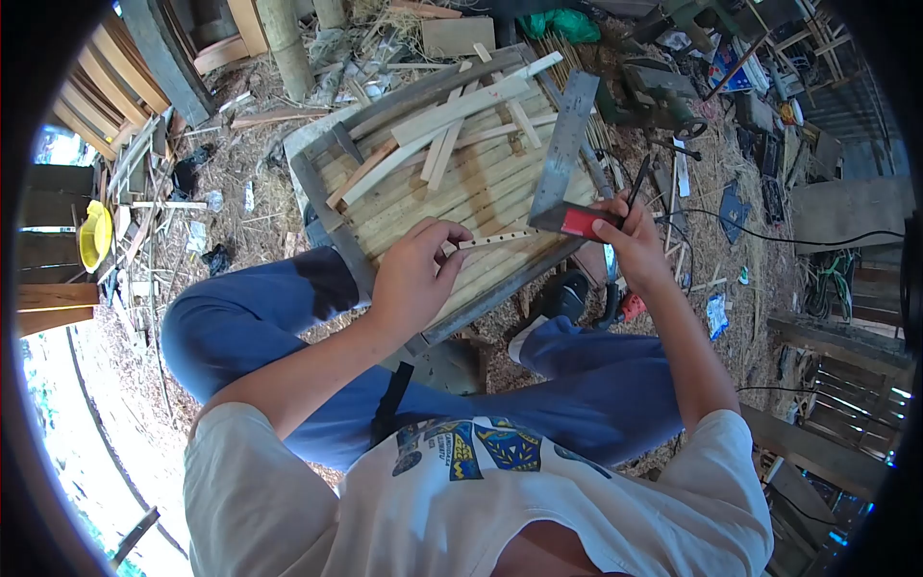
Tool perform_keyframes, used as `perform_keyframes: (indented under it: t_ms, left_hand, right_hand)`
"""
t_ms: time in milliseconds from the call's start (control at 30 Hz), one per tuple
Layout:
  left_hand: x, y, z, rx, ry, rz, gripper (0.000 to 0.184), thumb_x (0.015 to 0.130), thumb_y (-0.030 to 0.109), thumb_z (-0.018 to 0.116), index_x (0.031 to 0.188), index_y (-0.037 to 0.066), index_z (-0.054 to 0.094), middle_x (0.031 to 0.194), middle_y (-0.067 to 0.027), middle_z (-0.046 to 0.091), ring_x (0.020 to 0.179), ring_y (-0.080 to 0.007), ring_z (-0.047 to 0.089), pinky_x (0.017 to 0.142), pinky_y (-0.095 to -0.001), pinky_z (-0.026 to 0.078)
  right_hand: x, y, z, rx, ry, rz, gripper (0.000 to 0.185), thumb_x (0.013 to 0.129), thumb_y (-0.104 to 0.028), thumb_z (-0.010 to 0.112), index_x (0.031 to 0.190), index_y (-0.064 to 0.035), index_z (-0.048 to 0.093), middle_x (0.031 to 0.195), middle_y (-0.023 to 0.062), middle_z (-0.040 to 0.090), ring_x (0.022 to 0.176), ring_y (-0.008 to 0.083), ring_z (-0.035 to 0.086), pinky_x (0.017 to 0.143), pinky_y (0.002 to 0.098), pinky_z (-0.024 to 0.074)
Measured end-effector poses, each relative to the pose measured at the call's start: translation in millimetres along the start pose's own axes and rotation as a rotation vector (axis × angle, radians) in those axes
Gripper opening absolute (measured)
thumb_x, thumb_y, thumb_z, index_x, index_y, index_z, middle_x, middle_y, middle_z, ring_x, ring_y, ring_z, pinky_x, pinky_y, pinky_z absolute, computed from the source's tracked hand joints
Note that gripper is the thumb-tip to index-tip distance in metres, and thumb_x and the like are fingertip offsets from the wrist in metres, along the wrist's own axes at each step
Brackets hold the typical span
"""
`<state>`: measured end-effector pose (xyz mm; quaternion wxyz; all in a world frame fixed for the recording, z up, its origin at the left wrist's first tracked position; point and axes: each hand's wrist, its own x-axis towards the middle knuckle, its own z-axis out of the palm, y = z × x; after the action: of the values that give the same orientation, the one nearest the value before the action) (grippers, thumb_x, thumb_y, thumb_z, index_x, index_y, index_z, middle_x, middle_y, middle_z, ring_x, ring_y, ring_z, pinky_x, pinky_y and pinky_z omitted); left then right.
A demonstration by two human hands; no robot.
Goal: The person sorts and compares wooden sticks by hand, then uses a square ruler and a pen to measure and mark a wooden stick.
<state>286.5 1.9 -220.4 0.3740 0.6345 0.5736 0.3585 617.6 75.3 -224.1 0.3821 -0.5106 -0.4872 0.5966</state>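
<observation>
While the strip [496,238] spans the space between your hands, above the near-right boards of the desk [490,275], your left hand [413,269] pinches one end between thumb and fingers. Narrow and dotted dark along its length, it looks light and fairly stiff, though it would probably bend or snap under a hard push — so grip near an end and keep force off the middle. Whether it rests on the boards, you can't tell.

At its other end sits the square [567,135], its red stock clasped in your right hand [630,240], with a dark rod [638,181] held in the same fingers. Expect the square to be heavier and rigid — best held by the stock, since the metal edges may be sharp.

Its blade crosses the desk's right rim. Battens [461,106] crowd the far half, leaving open room on the near boards; the raised near rim and your legs [264,298] limit low movement towards you.
</observation>
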Motion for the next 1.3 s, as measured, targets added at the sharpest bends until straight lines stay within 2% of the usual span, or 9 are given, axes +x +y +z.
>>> perform_keyframes:
  t_ms: [133,233,333,467,567,700,933,1133,1300]
  left_hand:
    - [3,-1,-1,-0.122,-0.023,-0.109,0.021,0.095,0.005,0.076,0.116,0.003,0.072,0.101,-0.0038,0.073,0.072,-0.0070,0.057,0.067,-0.0249,0.048]
    - [10,7,-5,-0.199,-0.076,-0.241,0.020,0.098,0.007,0.075,0.117,0.002,0.072,0.101,-0.0028,0.071,0.075,-0.0050,0.057,0.067,-0.0230,0.047]
    - [16,0,0,-0.277,-0.062,-0.206,0.020,0.099,0.007,0.074,0.118,0.003,0.072,0.102,-0.0020,0.070,0.078,-0.0044,0.057,0.068,-0.0230,0.047]
    - [22,10,-5,-0.308,-0.124,-0.244,0.021,0.099,0.007,0.074,0.120,0.003,0.071,0.103,-0.0023,0.069,0.082,-0.0059,0.058,0.073,-0.0234,0.049]
    - [18,4,-9,-0.344,-0.125,-0.274,0.022,0.100,0.007,0.073,0.120,0.001,0.070,0.103,-0.0031,0.070,0.086,-0.0072,0.061,0.078,-0.0239,0.051]
    - [9,-13,-8,-0.459,-0.137,-0.345,0.021,0.101,0.006,0.071,0.120,-0.002,0.069,0.103,-0.0049,0.071,0.091,-0.0089,0.065,0.083,-0.0247,0.053]
    - [1,-18,-7,-0.794,-0.142,-0.531,0.030,0.102,0.008,0.070,0.129,-0.005,0.066,0.107,-0.0077,0.071,0.097,-0.0114,0.068,0.090,-0.0274,0.056]
    - [-1,-11,-2,-0.791,-0.142,-0.515,0.044,0.101,0.012,0.076,0.138,-0.007,0.062,0.115,-0.0115,0.072,0.104,-0.0144,0.070,0.094,-0.0287,0.059]
    - [-4,-11,4,-0.846,-0.079,-0.566,0.043,0.099,0.008,0.077,0.137,-0.007,0.061,0.117,-0.0117,0.072,0.107,-0.0157,0.070,0.092,-0.0299,0.061]
  right_hand:
    - [-1,-3,5,-0.017,-0.051,-0.005,0.032,0.093,0.008,0.068,0.107,-0.0112,0.046,0.122,0.0089,0.063,0.123,0.0203,0.062,0.111,0.0399,0.0478]
    - [-10,-15,15,-0.028,-0.032,0.014,0.032,0.093,0.008,0.067,0.106,-0.0110,0.045,0.121,0.0086,0.063,0.122,0.0202,0.062,0.109,0.0397,0.0497]
    - [-23,-38,50,0.081,0.115,0.060,0.032,0.095,0.009,0.066,0.106,-0.0117,0.043,0.119,0.0087,0.064,0.115,0.0170,0.063,0.101,0.0339,0.0507]
    - [-32,-7,65,0.327,0.172,0.088,0.033,0.096,0.009,0.065,0.105,-0.0131,0.042,0.120,0.0093,0.063,0.110,0.0151,0.064,0.095,0.0301,0.0514]
    - [-39,13,71,0.338,0.131,0.144,0.035,0.095,0.009,0.066,0.105,-0.0141,0.042,0.122,0.0095,0.062,0.110,0.0151,0.064,0.094,0.0305,0.0515]
    - [-48,26,78,0.328,0.062,0.198,0.039,0.093,0.009,0.070,0.102,-0.0160,0.042,0.119,0.0059,0.060,0.111,0.0162,0.063,0.094,0.0327,0.0512]
    - [-62,41,99,0.254,-0.001,0.251,0.047,0.089,0.011,0.075,0.099,-0.0159,0.039,0.114,0.0051,0.061,0.104,0.0115,0.064,0.085,0.0271,0.0535]
    - [-68,47,111,0.284,-0.106,0.208,0.048,0.090,0.007,0.080,0.098,-0.0153,0.038,0.112,0.0039,0.063,0.097,0.0083,0.064,0.082,0.0265,0.0545]
    - [-70,48,118,0.125,-0.155,0.174,0.041,0.093,0.005,0.079,0.101,-0.0099,0.041,0.115,0.0081,0.066,0.101,0.0114,0.068,0.087,0.0304,0.0576]
